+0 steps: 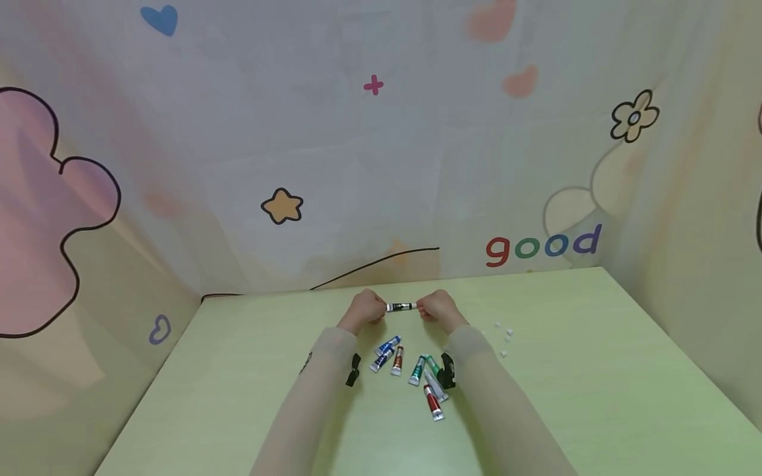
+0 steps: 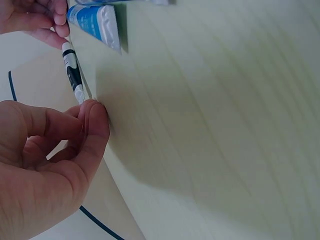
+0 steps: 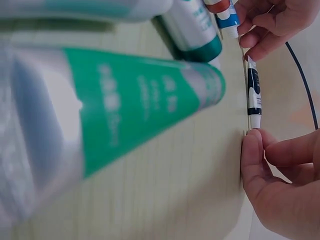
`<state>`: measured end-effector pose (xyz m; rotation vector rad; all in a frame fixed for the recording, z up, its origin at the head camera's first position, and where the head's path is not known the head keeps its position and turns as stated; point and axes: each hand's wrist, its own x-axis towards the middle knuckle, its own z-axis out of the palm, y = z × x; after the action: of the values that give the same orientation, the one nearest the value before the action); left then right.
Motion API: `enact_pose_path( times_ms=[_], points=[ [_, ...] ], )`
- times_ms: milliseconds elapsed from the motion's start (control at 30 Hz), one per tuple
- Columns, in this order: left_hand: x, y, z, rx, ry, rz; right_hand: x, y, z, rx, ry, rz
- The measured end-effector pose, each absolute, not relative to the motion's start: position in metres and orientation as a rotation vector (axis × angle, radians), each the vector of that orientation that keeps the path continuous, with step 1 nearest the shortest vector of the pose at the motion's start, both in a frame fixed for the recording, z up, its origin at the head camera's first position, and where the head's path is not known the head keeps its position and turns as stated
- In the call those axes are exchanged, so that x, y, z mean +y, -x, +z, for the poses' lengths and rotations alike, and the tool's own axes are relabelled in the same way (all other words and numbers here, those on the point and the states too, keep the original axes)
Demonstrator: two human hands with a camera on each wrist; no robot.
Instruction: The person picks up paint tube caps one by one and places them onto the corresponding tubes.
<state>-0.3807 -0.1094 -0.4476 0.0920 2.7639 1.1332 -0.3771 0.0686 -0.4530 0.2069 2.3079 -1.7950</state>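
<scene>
A small black-and-white paint tube is held level between both hands near the table's far side. My left hand pinches its flat crimped end, as the left wrist view shows with the fingertips on it. On the white cap at the other end, my right hand has its thumb and fingertips pinched. Nearer to me lie several other paint tubes: blue ones, an orange-brown one, green ones, a silver-white one and a red one.
Several tiny white bits lie on the pale table right of the right hand. A printed curtain hangs along the table's back edge. The right sleeve and its black strap pass close over the green tubes.
</scene>
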Motion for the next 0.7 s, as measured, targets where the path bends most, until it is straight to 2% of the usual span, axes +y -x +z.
enact_pose_path(
  times_ms=[300,433,700],
  points=[
    [-0.111,0.383,-0.448,2.736,-0.082,1.160,0.071,0.399,-0.473,2.345,-0.209,-1.750],
    [-0.112,0.381,-0.449,2.722,-0.101,1.181,0.070,0.389,-0.464,2.343,-0.271,-1.742],
    [-0.112,0.381,-0.450,2.718,-0.086,1.210,0.070,0.377,-0.455,2.313,-0.225,-1.778]
  ],
)
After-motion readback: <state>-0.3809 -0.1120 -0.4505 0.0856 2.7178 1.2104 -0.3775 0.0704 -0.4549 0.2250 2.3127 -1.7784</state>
